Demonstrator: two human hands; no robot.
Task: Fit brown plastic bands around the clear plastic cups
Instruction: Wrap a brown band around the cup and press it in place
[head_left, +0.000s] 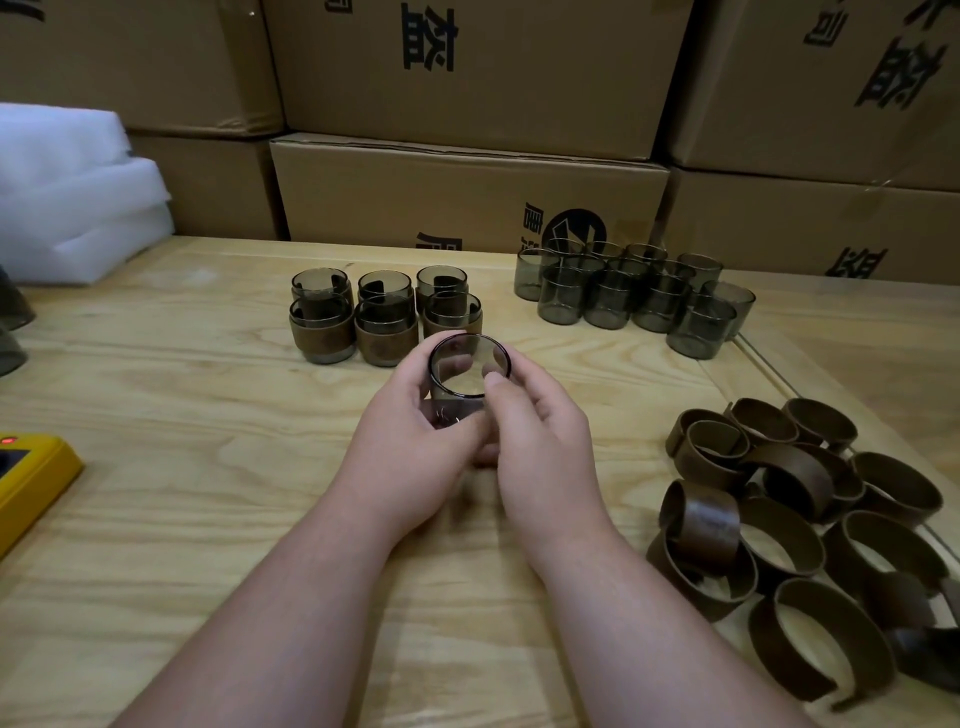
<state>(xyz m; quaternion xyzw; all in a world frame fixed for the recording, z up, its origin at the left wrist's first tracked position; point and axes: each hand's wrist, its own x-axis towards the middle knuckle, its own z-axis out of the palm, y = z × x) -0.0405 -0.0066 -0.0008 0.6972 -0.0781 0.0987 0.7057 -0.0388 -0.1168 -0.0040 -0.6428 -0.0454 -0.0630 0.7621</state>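
Above the middle of the bench (208, 467), both hands grasp one clear cup (467, 371), the left hand (410, 447) curled around its left wall, the right hand (540, 441) around its right, its axis near upright, mouth tipped toward the camera.

A: How many views do you have here?

B: One only, the head camera you wear. Wide-angle, looking forward and down over the table (208, 493).

A: How near does it sit?

B: Close. Your forearms come in from the bottom edge, and your left hand (415, 441) and right hand (540, 447) meet at mid-frame around a cup (467, 369).

A: How far does it reach?

B: Up to the stacked cardboard boxes (467, 192) behind the far table edge. The wide lens bends straight lines near the borders. White foam (72, 208) is cut off at the left, loose bands (810, 525) at the right.

A: Any overlap with another view?

B: None, there's just the one.
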